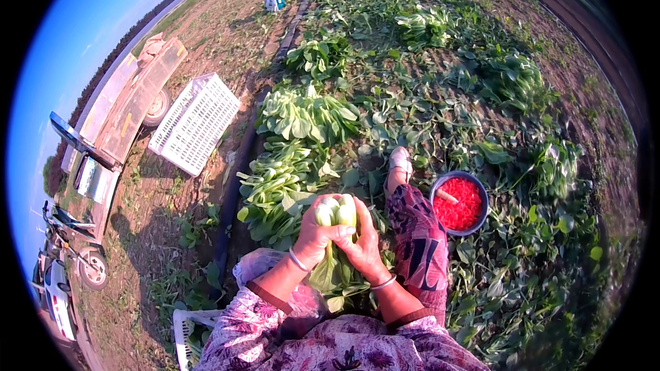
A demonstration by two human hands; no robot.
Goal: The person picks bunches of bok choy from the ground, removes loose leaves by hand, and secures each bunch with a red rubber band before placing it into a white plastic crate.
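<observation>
Before my body, a small bunch of bok choy [336, 210] is held with its pale stem ends up and its leaves hanging down. My left hand [313, 235] wraps the bunch from one side. From the other side my right hand [364, 239] closes round it, and the thumbs meet in front. Just beyond my left hand lies a heap of bok choy [275, 173], stems and leaves in a row. A dark round bowl [485, 214] to the right holds red strips [459, 211] with a pale stick-like thing [445, 196] among them.
More bunches of greens [309, 115] lie farther off among loose leaves. Left of a dark hose [237, 178] stand white plastic crates [196, 124] and a cart with a motor vehicle [103, 144]. A white crate edge [182, 336] is near my left side. My foot [399, 161] reaches forward.
</observation>
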